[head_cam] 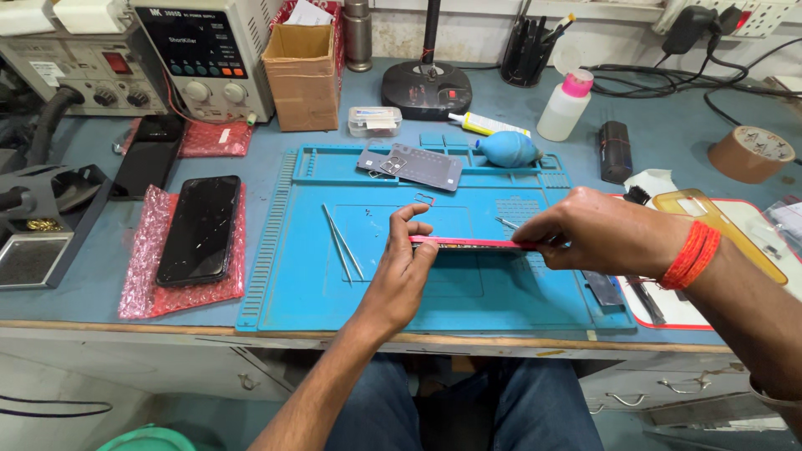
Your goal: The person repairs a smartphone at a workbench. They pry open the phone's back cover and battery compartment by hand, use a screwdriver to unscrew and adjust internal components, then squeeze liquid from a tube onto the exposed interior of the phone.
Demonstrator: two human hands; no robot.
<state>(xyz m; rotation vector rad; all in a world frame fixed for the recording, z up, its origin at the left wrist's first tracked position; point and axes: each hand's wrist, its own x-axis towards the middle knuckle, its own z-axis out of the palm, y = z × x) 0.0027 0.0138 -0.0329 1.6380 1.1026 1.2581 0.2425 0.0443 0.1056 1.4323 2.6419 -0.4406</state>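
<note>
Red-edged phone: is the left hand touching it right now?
Touching. The head view shows the left hand pinching one end of the red-edged phone between thumb and fingers, with no gap.

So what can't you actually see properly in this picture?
- The red phone shows edge-on in the head view, so neither its face nor its back can be seen.
- Its right end is covered by the right hand; the left hand hides part of the left end.
- The small parts on the blue mat are too small to tell.
- The grey tray is cut off by the left edge.
</note>
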